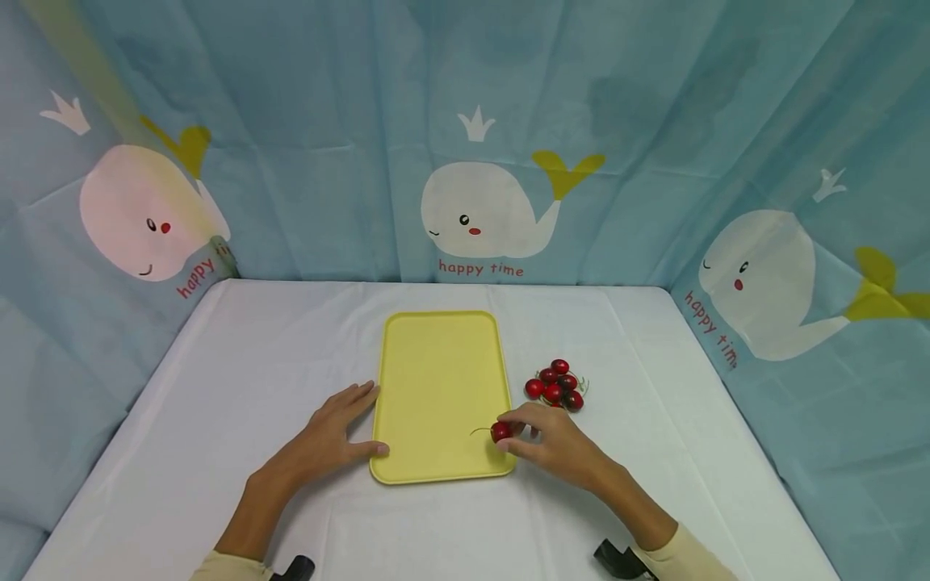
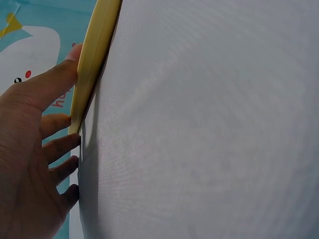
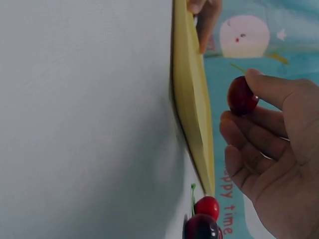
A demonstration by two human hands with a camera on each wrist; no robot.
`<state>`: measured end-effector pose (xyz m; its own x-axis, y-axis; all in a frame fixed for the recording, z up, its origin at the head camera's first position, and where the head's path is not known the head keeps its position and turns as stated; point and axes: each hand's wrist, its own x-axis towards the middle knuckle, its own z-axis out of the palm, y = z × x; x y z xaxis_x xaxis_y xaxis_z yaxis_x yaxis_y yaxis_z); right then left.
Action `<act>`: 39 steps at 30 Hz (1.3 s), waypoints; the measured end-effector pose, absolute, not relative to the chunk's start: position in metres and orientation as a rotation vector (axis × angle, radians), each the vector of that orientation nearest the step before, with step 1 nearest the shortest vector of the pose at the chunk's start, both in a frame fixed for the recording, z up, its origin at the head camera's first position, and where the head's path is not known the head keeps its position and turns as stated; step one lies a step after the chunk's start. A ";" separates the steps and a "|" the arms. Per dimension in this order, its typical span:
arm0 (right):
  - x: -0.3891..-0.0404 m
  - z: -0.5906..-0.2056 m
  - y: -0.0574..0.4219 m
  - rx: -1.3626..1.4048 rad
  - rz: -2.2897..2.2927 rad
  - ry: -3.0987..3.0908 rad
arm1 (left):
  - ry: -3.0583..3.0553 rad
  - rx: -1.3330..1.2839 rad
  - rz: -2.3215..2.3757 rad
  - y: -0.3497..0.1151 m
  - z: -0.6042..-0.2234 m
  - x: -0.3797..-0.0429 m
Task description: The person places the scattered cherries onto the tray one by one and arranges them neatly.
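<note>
A yellow tray (image 1: pixel 443 379) lies on the white cloth, its surface bare. My left hand (image 1: pixel 330 432) rests at the tray's left edge, thumb over the rim and fingers spread along the side; the left wrist view shows the fingertips right at the tray wall (image 2: pixel 92 64). Between thumb and fingertips, my right hand (image 1: pixel 555 444) pinches a dark red cherry (image 1: pixel 500 432) by its body, over the tray's lower right part. Its thin stem points left. In the right wrist view this cherry (image 3: pixel 242 96) hangs above the tray's level.
A small heap of red cherries (image 1: pixel 554 393) with green stems sits on the cloth just right of the tray, behind my right hand. White cloth (image 1: pixel 690 452) covers the table. A blue curtain (image 1: pixel 327 161) with printed whales encloses the back and both sides.
</note>
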<state>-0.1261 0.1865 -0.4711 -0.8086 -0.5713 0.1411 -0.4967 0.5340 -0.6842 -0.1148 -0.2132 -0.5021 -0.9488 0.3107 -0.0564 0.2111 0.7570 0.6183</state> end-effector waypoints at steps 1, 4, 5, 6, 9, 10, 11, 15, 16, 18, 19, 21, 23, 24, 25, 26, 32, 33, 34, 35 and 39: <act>-0.126 -0.472 0.185 -0.942 -1.136 2.659 | 2.794 0.417 0.959 -0.213 -0.502 -0.115; -0.126 -0.473 0.180 -0.987 -1.121 2.659 | 2.790 0.413 0.961 -0.213 -0.503 -0.114; -0.126 -0.474 0.178 -1.003 -1.115 2.661 | 2.790 0.411 0.962 -0.213 -0.503 -0.114; -0.126 -0.475 0.177 -1.015 -1.111 2.660 | 2.791 0.410 0.960 -0.213 -0.503 -0.114; -0.127 -0.476 0.172 -1.024 -1.097 2.657 | 2.796 0.408 0.955 -0.213 -0.503 -0.115; -0.127 -0.476 0.170 -1.022 -1.098 2.652 | 2.798 0.408 0.953 -0.213 -0.503 -0.115; -0.127 -0.476 0.169 -1.018 -1.098 2.645 | 2.799 0.407 0.951 -0.213 -0.503 -0.115; -0.126 -0.477 0.162 -1.009 -1.104 2.614 | 2.799 0.399 0.949 -0.212 -0.502 -0.114; -0.126 -0.478 0.160 -1.012 -1.110 2.603 | 2.799 0.395 0.947 -0.212 -0.502 -0.114; -0.126 -0.479 0.156 -1.024 -1.116 2.584 | 2.798 0.393 0.948 -0.212 -0.502 -0.114; -0.126 -0.480 0.154 -1.033 -1.120 2.575 | 2.798 0.392 0.946 -0.212 -0.502 -0.114; -0.126 -0.483 0.151 -1.044 -1.121 2.557 | 2.801 0.397 0.944 -0.212 -0.503 -0.115; -0.126 -0.484 0.147 -1.040 -1.113 2.542 | 2.803 0.403 0.943 -0.213 -0.503 -0.115; -0.126 -0.484 0.145 -1.035 -1.105 2.537 | 2.804 0.406 0.939 -0.213 -0.503 -0.115; -0.126 -0.485 0.143 -1.029 -1.097 2.531 | 2.805 0.405 0.939 -0.213 -0.503 -0.114; -0.126 -0.485 0.140 -1.020 -1.088 2.524 | 2.805 0.405 0.939 -0.213 -0.503 -0.114; -0.124 -0.484 0.127 -1.002 -1.034 2.517 | 2.797 0.394 0.948 -0.213 -0.501 -0.114; -0.124 -0.484 0.125 -1.001 -1.025 2.518 | 2.796 0.390 0.948 -0.212 -0.501 -0.114; -0.124 -0.484 0.123 -0.998 -1.014 2.520 | 2.798 0.392 0.941 -0.211 -0.501 -0.114; -0.124 -0.484 0.122 -0.999 -1.003 2.522 | 2.796 0.388 0.940 -0.211 -0.500 -0.115; -0.125 -0.485 0.115 -0.998 -0.964 2.514 | 2.799 0.381 0.928 -0.210 -0.499 -0.115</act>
<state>-0.1252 0.1146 -0.4848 -0.7264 -0.6872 -0.0041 -0.5082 0.5411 -0.6700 -0.1151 -0.2104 -0.4990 -0.9532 0.2921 -0.0781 0.1876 0.7740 0.6048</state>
